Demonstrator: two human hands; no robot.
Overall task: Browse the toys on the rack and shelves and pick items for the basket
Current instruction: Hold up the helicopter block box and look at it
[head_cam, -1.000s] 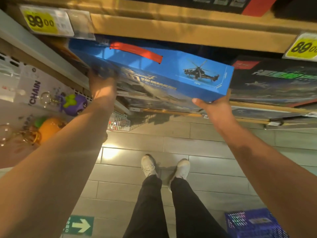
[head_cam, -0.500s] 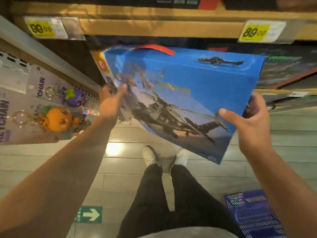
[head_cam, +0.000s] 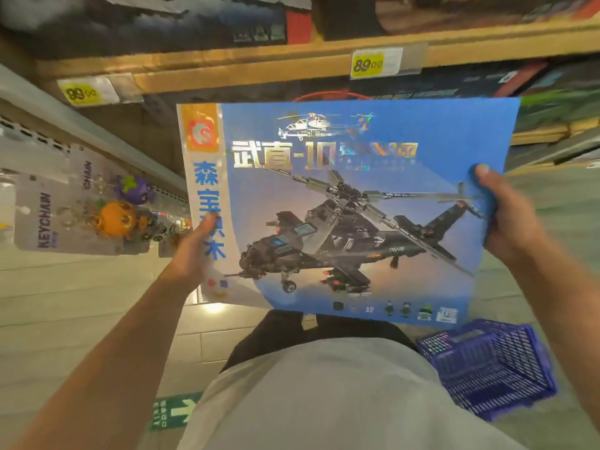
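A large blue box (head_cam: 373,177) with a black helicopter building-block model on its front is held upright before me, its picture side facing me. My left hand (head_cam: 194,251) grips its left edge, thumb on the white side strip. My right hand (head_cam: 506,212) grips its right edge, thumb over the front. A red carry handle shows at the box's top. The blue plastic basket (head_cam: 487,368) stands on the floor at the lower right, below the box.
Wooden shelves (head_cam: 227,64) with yellow price tags and dark toy boxes run behind the box. A rack on the left carries keychain cards (head_cam: 48,219) with an orange and a purple figure. The tiled floor bears a green arrow sticker (head_cam: 175,412).
The box has come off the shelf and been tilted up until its front faces me. Both hands moved toward me with it, and the basket shows more fully.
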